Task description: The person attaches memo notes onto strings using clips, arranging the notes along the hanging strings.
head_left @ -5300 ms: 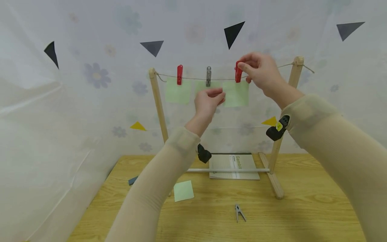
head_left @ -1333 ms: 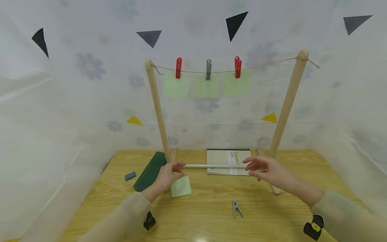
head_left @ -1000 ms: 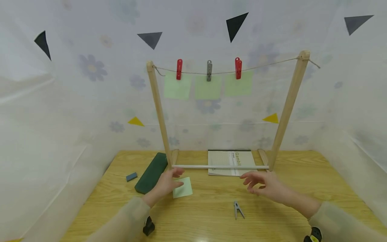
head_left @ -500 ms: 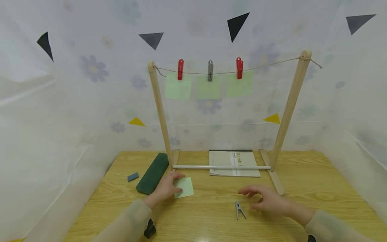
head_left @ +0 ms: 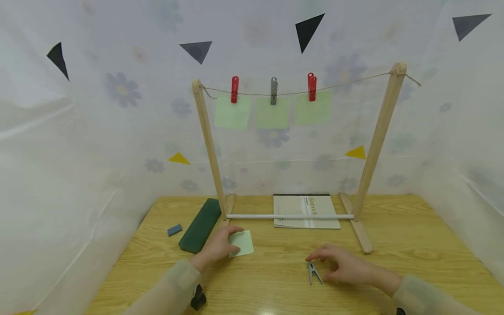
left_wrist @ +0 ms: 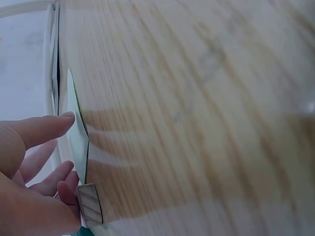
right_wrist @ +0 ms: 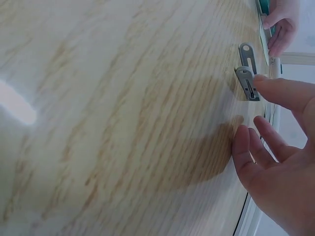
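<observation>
My left hand point(head_left: 218, 247) reaches over the left side of a pale green paper note point(head_left: 245, 241) lying on the table, thumb and forefinger spread. In the left wrist view the thumb tip overlaps the note point(left_wrist: 78, 142); whether it presses is hard to tell. Toward the table's front, my right hand point(head_left: 346, 266) hovers beside a grey clothespin point(head_left: 313, 274), fingers loosely bent around it. Seen from the right wrist, the thumb tip is at the clothespin point(right_wrist: 247, 78), the other fingers apart from it. Contact there cannot be made out.
A wooden frame point(head_left: 376, 144) carries a string with three green notes point(head_left: 232, 116) under two red clothespins point(head_left: 234, 89) and a grey one point(head_left: 273, 91). A notebook point(head_left: 291, 223), a dark green case point(head_left: 201, 227) and a blue block point(head_left: 174, 230) lie on the table point(head_left: 271, 271).
Both hands have come down from the string, where the right one held a red clothespin. The left has moved to the table note, the right down to the grey clothespin.
</observation>
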Demonstrator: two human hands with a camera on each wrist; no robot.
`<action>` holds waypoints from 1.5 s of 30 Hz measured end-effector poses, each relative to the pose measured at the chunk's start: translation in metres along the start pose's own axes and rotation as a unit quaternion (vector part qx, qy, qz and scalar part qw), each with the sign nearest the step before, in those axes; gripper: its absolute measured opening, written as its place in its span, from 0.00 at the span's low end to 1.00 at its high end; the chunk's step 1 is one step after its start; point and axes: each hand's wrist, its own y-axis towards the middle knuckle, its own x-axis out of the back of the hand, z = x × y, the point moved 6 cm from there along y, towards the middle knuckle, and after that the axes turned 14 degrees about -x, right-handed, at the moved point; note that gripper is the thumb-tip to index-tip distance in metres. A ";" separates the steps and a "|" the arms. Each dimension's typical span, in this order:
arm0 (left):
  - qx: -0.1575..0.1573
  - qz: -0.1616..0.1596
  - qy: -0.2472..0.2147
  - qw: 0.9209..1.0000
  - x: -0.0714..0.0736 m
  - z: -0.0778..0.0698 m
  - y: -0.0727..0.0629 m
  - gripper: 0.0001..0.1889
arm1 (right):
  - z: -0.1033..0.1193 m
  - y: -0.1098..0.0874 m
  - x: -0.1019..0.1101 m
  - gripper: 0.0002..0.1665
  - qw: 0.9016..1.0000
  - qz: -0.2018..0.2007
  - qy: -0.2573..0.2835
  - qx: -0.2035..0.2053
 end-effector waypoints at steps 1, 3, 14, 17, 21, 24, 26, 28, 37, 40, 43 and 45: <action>-0.002 0.001 0.002 1.000 0.000 0.000 0.000 0.29 | 0.000 0.000 -0.001 0.32 1.000 0.009 0.009 -0.006; -0.007 0.002 0.005 1.000 -0.001 -0.001 0.000 0.29 | 0.000 0.000 -0.002 0.33 0.999 0.026 0.030 -0.016; -0.024 0.002 0.003 1.000 -0.005 0.002 0.002 0.29 | -0.004 0.000 -0.012 0.44 0.998 0.049 0.037 -0.014; -0.030 0.003 0.006 1.000 -0.005 0.002 0.003 0.30 | -0.006 -0.001 -0.015 0.45 0.999 0.037 0.009 -0.013; -0.036 0.006 0.008 0.999 -0.006 0.002 0.005 0.31 | -0.007 -0.002 -0.017 0.44 0.999 0.024 -0.013 -0.020; -0.036 0.006 0.010 0.999 -0.006 0.002 0.006 0.32 | -0.007 -0.002 -0.017 0.41 0.999 0.022 -0.013 -0.033; -0.036 0.007 0.013 0.999 -0.006 0.002 0.006 0.32 | -0.007 -0.002 -0.017 0.39 0.999 0.025 -0.009 -0.042; -0.036 0.006 0.015 0.999 -0.006 0.002 0.006 0.32 | -0.006 -0.002 -0.017 0.37 0.998 0.028 -0.004 -0.049; -0.044 0.004 0.016 0.999 -0.005 -0.002 0.005 0.34 | -0.006 -0.002 -0.016 0.25 0.998 0.010 -0.024 -0.049; -0.050 0.003 0.012 0.999 -0.005 -0.004 0.005 0.35 | -0.004 -0.003 -0.016 0.20 0.999 0.008 -0.023 -0.044; -0.052 0.001 0.007 0.999 -0.004 -0.006 0.006 0.36 | -0.003 -0.003 -0.015 0.18 0.999 0.005 -0.021 -0.039; -0.050 -0.002 0.009 0.999 -0.004 -0.005 0.007 0.36 | -0.003 -0.003 -0.015 0.18 0.999 0.002 -0.021 -0.038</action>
